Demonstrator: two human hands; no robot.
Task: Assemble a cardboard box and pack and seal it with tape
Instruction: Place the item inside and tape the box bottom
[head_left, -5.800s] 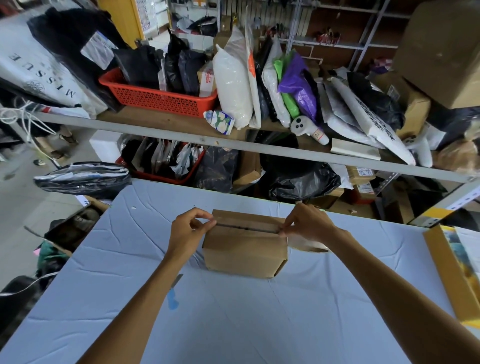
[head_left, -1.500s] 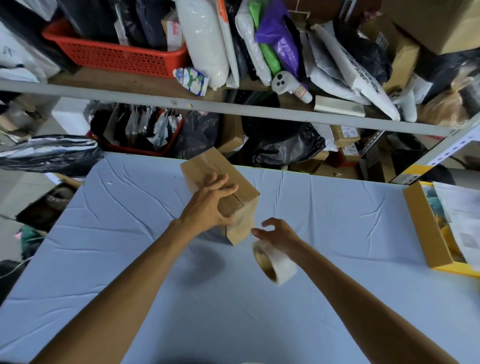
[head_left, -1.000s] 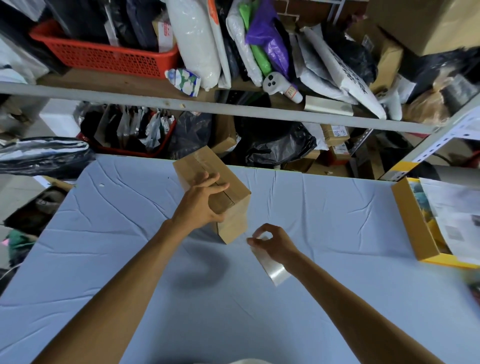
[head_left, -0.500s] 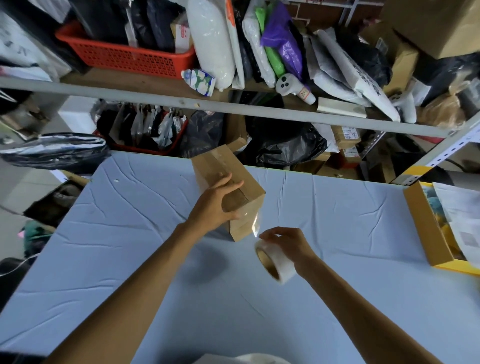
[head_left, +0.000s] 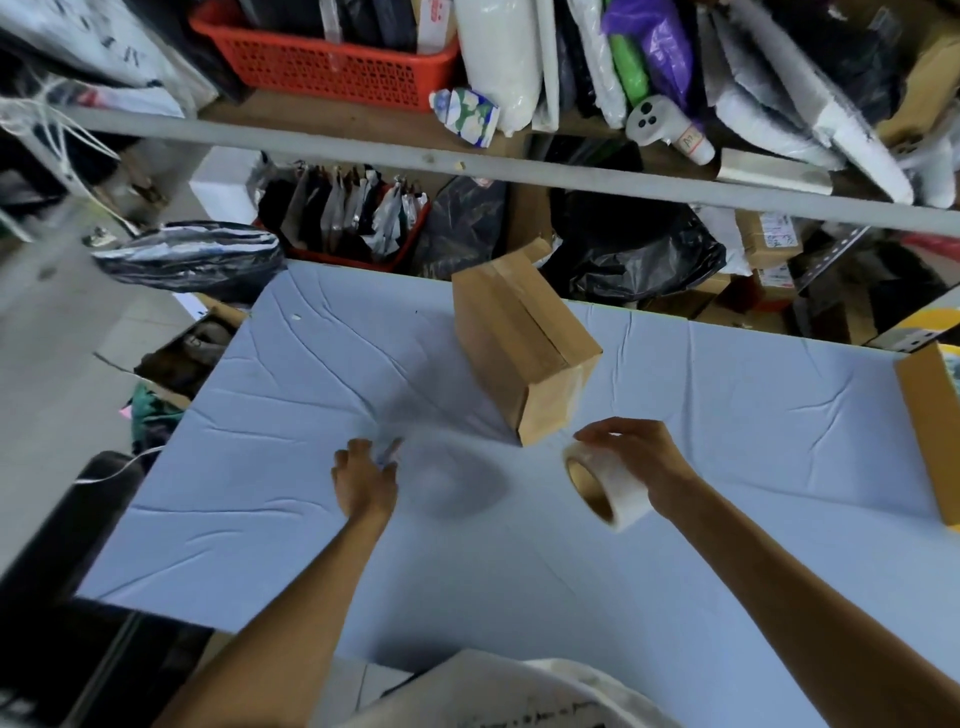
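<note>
The closed brown cardboard box (head_left: 519, 348) stands on the light blue table (head_left: 270, 499) near its far edge, one corner turned toward me, with clear tape along its top seam and down the near end. My right hand (head_left: 641, 460) grips a roll of clear tape (head_left: 605, 488) just below the box's near corner. A faint clear strip seems to run from roll to box. My left hand (head_left: 363, 480) is blurred, low over the table to the left of the box and apart from it, fingers loosely bent. Something small and blurred lies at its fingertips.
A yellow-brown cardboard tray (head_left: 930, 431) sits at the table's right edge. Behind the table runs a grey shelf rail (head_left: 467, 161) with a red basket (head_left: 332, 67), white parcels and black bags. An open carton (head_left: 187, 358) stands on the floor at left.
My left hand has let go of the box and dropped toward me onto the table at left. The box stands alone. My right hand still holds the tape roll near the box's corner.
</note>
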